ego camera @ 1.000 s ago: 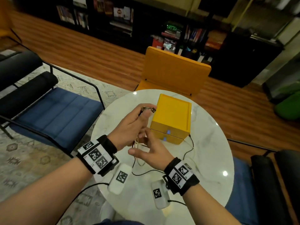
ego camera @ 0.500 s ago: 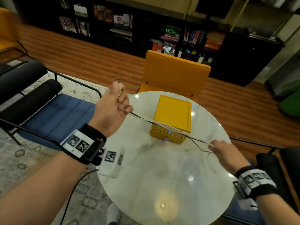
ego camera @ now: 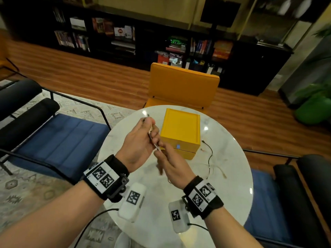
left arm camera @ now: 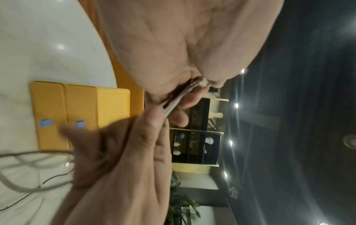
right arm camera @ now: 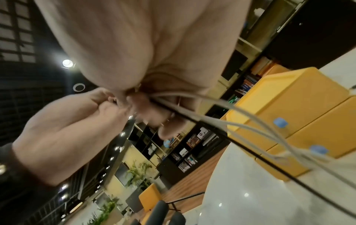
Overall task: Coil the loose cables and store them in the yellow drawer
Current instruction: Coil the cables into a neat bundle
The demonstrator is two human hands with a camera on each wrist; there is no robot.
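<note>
A yellow drawer box [ego camera: 180, 129] with two closed drawers [right arm camera: 316, 134] stands on the round white marble table [ego camera: 232, 203]. My left hand [ego camera: 141, 138] grips a bundle of thin white and black cables [left arm camera: 177, 99] just left of the box. My right hand [ego camera: 168, 161] sits right below it and pinches the same cables [right arm camera: 194, 117]. The loose cable ends [ego camera: 209, 158] trail over the table to the right of the box.
A yellow chair [ego camera: 182, 86] stands behind the table. A blue-cushioned armchair [ego camera: 59, 138] is on the left and another [ego camera: 293, 203] on the right. Dark bookshelves [ego camera: 125, 38] line the far wall. Green beanbag [ego camera: 315, 108] at far right.
Half a second ago my hands were spread wide, stretching the cables between them. They have since come back together beside the yellow box, and the cable slack lies on the table.
</note>
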